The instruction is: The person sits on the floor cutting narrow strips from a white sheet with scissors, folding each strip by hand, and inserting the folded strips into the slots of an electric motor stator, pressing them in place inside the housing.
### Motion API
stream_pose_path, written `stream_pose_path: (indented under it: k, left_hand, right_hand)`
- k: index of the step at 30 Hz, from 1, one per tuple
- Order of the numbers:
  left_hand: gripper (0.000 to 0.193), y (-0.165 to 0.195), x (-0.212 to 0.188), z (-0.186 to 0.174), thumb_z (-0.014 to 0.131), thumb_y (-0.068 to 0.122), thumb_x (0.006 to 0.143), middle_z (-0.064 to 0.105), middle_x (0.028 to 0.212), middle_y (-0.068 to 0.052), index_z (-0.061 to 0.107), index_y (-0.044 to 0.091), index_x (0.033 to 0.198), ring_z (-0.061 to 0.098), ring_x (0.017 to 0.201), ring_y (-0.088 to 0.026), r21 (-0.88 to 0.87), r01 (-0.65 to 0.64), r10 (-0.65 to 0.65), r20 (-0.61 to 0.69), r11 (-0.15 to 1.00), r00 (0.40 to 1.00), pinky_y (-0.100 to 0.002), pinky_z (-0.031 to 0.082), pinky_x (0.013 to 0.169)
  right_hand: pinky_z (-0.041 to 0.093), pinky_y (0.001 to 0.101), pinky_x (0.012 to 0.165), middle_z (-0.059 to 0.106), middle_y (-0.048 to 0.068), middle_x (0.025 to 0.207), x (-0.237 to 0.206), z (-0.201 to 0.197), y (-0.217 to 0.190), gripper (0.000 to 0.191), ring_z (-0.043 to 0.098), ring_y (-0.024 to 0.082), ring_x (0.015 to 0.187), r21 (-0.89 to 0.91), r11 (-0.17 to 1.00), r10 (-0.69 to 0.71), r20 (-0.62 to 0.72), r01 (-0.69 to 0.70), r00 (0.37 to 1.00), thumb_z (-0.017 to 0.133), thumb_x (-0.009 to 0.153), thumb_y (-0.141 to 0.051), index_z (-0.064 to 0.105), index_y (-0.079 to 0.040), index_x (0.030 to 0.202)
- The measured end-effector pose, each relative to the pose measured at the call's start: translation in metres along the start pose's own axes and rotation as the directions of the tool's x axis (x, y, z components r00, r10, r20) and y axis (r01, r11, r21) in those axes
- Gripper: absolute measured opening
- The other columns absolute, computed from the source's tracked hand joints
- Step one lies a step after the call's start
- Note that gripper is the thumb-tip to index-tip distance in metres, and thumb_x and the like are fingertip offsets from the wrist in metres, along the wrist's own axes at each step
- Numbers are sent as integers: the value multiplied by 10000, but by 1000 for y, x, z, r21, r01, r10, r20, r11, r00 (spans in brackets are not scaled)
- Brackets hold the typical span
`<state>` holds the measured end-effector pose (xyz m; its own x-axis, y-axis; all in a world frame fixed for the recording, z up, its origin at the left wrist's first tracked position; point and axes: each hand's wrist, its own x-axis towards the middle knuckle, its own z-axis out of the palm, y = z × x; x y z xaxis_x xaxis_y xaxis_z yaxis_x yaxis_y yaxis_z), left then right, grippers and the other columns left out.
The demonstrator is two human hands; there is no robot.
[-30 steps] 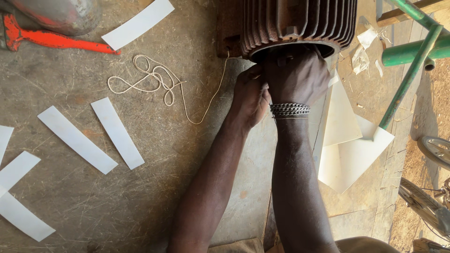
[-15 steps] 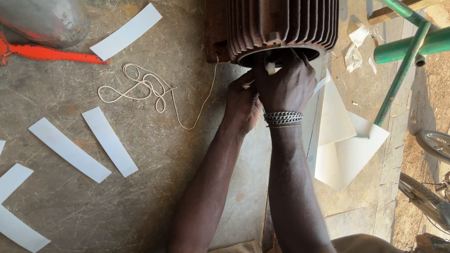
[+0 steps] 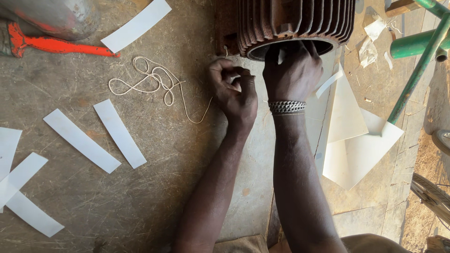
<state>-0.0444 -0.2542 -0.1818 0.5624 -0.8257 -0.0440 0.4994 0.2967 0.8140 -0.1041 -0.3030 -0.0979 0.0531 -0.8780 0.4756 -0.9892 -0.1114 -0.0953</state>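
Two hands at work | right hand point(image 3: 293, 75) fingers curled into ribbed motor housing point(image 3: 295, 21) mouth, contents unseen | left hand point(image 3: 234, 89) pinches string point(image 3: 154, 82) | I advise steady tension.

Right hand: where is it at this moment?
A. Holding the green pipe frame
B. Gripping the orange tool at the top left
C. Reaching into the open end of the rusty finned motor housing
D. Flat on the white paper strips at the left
C. The right hand, with a metal bracelet at the wrist, has its fingers curled over the rim of the rusty finned motor housing, while the left hand is a loose fist beside it by the string.
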Motion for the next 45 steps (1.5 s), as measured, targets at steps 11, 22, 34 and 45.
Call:
stream_pose_path:
  k: [11, 22, 34, 45]
  left_hand:
    - [786, -3, 11, -5, 491, -104, 858, 559, 1311, -46, 392, 180, 1585, 652, 1074, -137, 186, -94, 56, 200, 978, 978, -277, 551, 843]
    - [694, -17, 15, -12, 514, -104, 907, 604, 1320, -62, 482, 147, 1553, 658, 1069, -138, 47, -131, 118, 215, 990, 969, -292, 612, 904]
    - [690, -23, 15, -10, 493, -143, 919, 636, 1302, -73, 486, 132, 1551, 698, 1040, -142, 108, -174, 151, 191, 979, 970, -275, 629, 866]
    - [686, -29, 14, -7, 495, -143, 925, 627, 1295, -74, 472, 143, 1548, 682, 1049, -137, 121, -207, 181, 202, 971, 963, -269, 650, 868]
  right_hand:
    - [564, 368, 606, 713, 131, 872, -4, 9, 6, 141, 718, 256, 696, 110, 994, -3, -46, 8, 999, 839, 863, -136, 740, -35, 863]
    - [541, 403, 584, 704, 104, 835, -10, 7, 7, 164, 699, 233, 654, 51, 999, 2, -46, 0, 999, 843, 868, -160, 733, -52, 814]
    - [572, 321, 637, 681, 99, 905, -29, -3, 4, 149, 693, 185, 727, 185, 982, 40, -59, -28, 997, 817, 922, -115, 702, -23, 899]
    - [600, 348, 679, 694, 93, 961, -16, 5, 14, 195, 725, 212, 786, 191, 980, -41, -74, 54, 996, 855, 953, -163, 727, -17, 942]
